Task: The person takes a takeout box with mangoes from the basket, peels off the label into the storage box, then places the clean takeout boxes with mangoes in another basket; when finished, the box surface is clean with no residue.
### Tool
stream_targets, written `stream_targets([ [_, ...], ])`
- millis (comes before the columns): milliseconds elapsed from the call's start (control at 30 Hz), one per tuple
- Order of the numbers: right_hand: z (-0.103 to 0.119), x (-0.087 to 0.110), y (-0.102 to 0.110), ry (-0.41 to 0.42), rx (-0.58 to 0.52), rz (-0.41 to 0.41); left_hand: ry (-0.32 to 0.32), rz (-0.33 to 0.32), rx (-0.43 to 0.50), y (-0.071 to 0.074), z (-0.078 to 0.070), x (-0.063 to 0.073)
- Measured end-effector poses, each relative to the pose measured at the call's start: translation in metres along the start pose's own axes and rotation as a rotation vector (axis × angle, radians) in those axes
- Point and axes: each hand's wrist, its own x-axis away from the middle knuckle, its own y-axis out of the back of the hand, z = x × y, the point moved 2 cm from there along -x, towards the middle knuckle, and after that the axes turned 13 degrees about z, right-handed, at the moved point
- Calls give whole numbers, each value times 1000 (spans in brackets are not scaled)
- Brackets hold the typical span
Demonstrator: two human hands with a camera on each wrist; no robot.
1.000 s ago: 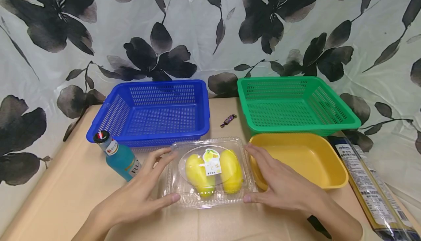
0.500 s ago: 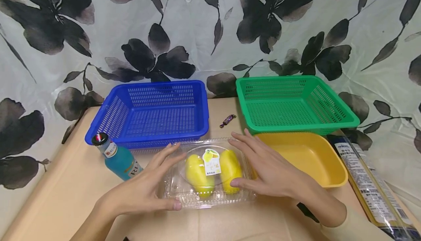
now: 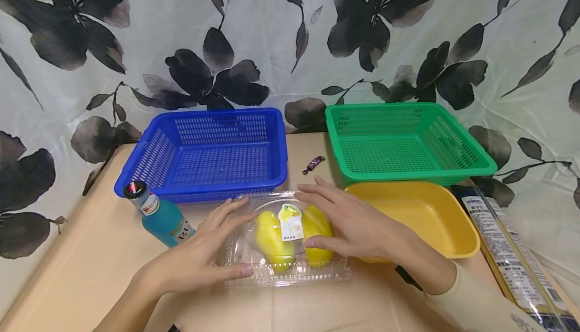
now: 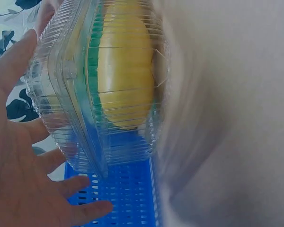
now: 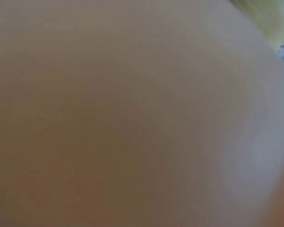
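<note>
In the head view a clear plastic clamshell box point(image 3: 281, 277) lies on the table with two smooth yellow oval fruits point(image 3: 273, 241) inside and a printed label point(image 3: 291, 222) on its lid. My left hand point(image 3: 192, 259) is at the box's left side, fingers spread and thumb near the front corner. Over the right part of the lid lies my right hand point(image 3: 362, 226), fingers fairly straight, covering part of one fruit. The left wrist view shows the box's ribbed side point(image 4: 125, 142) beside my spread fingers. A blurred surface fills most of the right wrist view.
A blue basket point(image 3: 204, 191) and a green basket point(image 3: 417, 175) stand at the back, with a wrapped candy point(image 3: 313, 164) between them. Left is a teal bottle point(image 3: 160, 221). A yellow tub point(image 3: 453, 241) and a long printed packet point(image 3: 507, 256) are on the right.
My right hand has moved left from the box's right edge to over its lid. The left hand has shifted slightly at the left side; the box stays about where it was.
</note>
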Motion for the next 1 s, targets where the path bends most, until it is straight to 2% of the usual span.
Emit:
stream_targets([
  [300,4,-13,-4,126,-18,44,-5,-9,20,-3,0,-2],
  [600,11,-20,-5,227,10,27,-11,-1,1,0,1,-2],
  [1000,15,-27,-4,335,96,-1,52,77,-9,11,-1,-4],
])
